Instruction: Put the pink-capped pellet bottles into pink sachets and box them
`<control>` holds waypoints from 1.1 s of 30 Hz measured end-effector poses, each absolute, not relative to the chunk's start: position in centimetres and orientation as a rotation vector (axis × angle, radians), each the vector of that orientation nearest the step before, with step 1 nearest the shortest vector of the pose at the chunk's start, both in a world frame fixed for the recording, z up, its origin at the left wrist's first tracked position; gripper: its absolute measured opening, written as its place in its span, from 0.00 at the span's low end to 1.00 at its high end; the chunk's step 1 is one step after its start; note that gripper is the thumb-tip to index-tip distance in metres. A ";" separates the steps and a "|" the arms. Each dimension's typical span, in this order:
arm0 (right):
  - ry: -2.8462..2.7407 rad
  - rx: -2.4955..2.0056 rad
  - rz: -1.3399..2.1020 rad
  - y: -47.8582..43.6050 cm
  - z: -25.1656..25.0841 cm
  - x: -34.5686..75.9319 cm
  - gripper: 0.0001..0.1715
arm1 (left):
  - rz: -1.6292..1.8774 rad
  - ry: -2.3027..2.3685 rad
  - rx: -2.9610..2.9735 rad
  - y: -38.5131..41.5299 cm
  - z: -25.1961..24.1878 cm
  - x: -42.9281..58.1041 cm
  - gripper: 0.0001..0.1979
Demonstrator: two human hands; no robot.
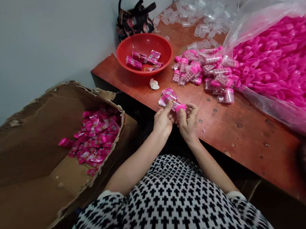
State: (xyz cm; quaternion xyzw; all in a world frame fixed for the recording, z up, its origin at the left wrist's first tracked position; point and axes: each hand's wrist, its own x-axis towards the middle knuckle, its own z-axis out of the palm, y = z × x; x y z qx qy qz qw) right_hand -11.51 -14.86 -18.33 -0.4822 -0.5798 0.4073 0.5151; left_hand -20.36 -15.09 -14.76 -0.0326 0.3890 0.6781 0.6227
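Over the table's front edge, my left hand (164, 122) and my right hand (189, 122) are closed together on a small clear bottle with a pink cap (179, 107). The left fingers pinch its far-left end, and the right thumb and fingers are at the pink cap. Just beyond the left fingertips lies a small stack of pink printed labels (169, 92), partly hidden by the hand. To the right is a heap of capped clear bottles (186, 71) filled with pale pink beads.
A red bowl (123, 64) holds pink label bundles; crumpled white paper (154, 84) lies in front. Clear empty bottles (201, 31) are scattered behind. A plastic bag of pink caps (280, 57) stands right. A cardboard box (19, 172) with wrapped pink bottles is left. A handbag (135, 21) sits behind.
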 end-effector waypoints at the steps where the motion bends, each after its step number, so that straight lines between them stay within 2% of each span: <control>1: -1.419 -1.155 0.941 -14.8 -18.4 -11.5 0.16 | 1.558 0.892 -0.055 -15.1 -14.7 -20.2 0.14; 9: -1.582 -1.118 0.846 -14.4 -18.5 -11.2 0.15 | 1.536 0.927 0.224 -15.2 -14.9 -20.5 0.20; 15: -1.615 -1.078 0.838 -14.1 -18.7 -10.6 0.16 | 1.423 0.934 0.356 -15.3 -15.5 -21.2 0.18; 17: -1.575 -1.063 0.952 -14.1 -18.7 -10.4 0.19 | 1.418 0.938 0.363 -15.2 -15.5 -21.4 0.17; 22: -1.331 -0.879 1.487 -14.6 -17.8 -10.0 0.19 | 1.438 0.950 0.396 -14.6 -15.3 -22.2 0.16; 24: -1.269 -0.851 1.559 -14.8 -17.6 -9.8 0.19 | 1.452 0.961 0.405 -14.4 -15.3 -22.4 0.15; 30: -1.374 -1.003 1.263 -15.2 -17.9 -9.3 0.14 | 1.448 1.000 0.446 -14.5 -15.2 -22.5 0.15; 33: -1.343 -0.984 1.327 -15.3 -17.8 -9.5 0.14 | 1.402 1.004 0.497 -14.6 -15.2 -22.8 0.14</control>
